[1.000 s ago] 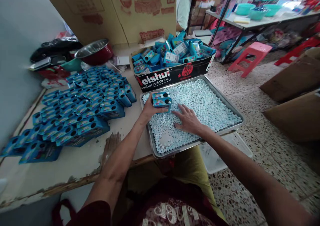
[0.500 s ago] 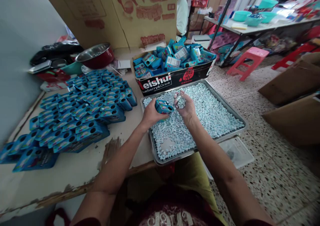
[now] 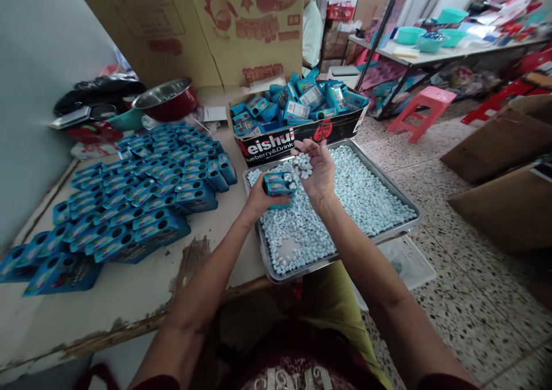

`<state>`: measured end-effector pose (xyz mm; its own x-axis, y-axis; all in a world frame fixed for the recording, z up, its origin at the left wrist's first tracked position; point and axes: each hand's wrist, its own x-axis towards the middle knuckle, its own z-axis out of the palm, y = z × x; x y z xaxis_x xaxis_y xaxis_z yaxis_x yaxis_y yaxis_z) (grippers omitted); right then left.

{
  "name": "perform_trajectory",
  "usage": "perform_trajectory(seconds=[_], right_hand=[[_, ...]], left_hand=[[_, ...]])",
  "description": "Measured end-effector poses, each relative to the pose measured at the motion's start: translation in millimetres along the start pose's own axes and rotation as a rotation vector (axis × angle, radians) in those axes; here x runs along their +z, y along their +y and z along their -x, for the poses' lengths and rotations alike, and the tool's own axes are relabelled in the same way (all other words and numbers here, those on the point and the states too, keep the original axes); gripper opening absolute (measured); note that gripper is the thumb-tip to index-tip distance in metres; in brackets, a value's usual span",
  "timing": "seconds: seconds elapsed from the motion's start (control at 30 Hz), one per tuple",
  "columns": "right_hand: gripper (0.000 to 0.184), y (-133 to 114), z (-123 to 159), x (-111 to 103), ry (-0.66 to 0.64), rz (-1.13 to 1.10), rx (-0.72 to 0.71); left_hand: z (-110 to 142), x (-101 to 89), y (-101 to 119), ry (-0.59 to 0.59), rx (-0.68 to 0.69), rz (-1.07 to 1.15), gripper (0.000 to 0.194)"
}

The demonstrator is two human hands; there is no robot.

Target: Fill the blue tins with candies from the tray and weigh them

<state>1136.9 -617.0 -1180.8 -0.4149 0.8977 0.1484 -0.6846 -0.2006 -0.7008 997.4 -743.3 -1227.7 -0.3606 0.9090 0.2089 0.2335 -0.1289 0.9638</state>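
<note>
Left hand (image 3: 257,199) is clasped round a blue printed box (image 3: 275,183), held over the left part of a metal tray (image 3: 307,267); thumb covers part of it, cannot tell whether a second box sits beneath. Right hand (image 3: 323,177) is cupped palm up, fingers curled round a heap of pale candy-like pieces (image 3: 304,164), just beside the box's holed end, where pieces already show.

Tray, mostly covered with the same pieces, lies at the right end of the counter (image 3: 146,289), its near side reaching past the front edge. Standing boxes (image 3: 142,194) fill the counter's left, some close to the front edge; a carton (image 3: 276,144) of loose boxes sits behind the tray.

Risks (judged): narrow hole may jam if too many pieces crowd it; overflow should mostly drop into the tray. Loose fingers could leak pieces. Leaning on the overhanging rim might tip the tray; a wide left elbow could knock boxes.
</note>
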Motion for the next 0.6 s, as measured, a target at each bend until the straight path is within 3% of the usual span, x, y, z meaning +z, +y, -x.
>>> perform_trajectory(seconds=[0.13,0.23,0.3,0.37,0.47,0.53,0.6], right_hand=[[0.061,-11,-2,-47,-0.05,0.383,-0.015],[0.058,-20,-1,-86,-0.056,0.833,-0.049],[0.051,-20,-2,-99,-0.099,1.156,-0.117],[0.047,-14,-5,-100,-0.171,1.45,-0.171],[0.064,4,-10,-87,-0.271,1.793,-0.133],[0.071,16,-9,-78,-0.331,1.94,-0.094],[0.066,24,-4,-73,-0.395,2.01,-0.081]], left_hand=[[-3,-1.6,-3,-0.068,-0.052,0.129,0.093],[-3,-3.0,-2,-0.111,-0.068,0.217,0.095],[-1,-3.9,-2,-0.134,-0.069,0.259,0.099],[2,-4.3,-4,-0.139,-0.048,0.262,0.102],[8,-4.7,-2,-0.112,0.042,0.17,0.1],[12,-6.5,2,-0.112,0.128,0.079,0.096],[15,-10.3,7,-0.112,0.2,0.017,0.093]])
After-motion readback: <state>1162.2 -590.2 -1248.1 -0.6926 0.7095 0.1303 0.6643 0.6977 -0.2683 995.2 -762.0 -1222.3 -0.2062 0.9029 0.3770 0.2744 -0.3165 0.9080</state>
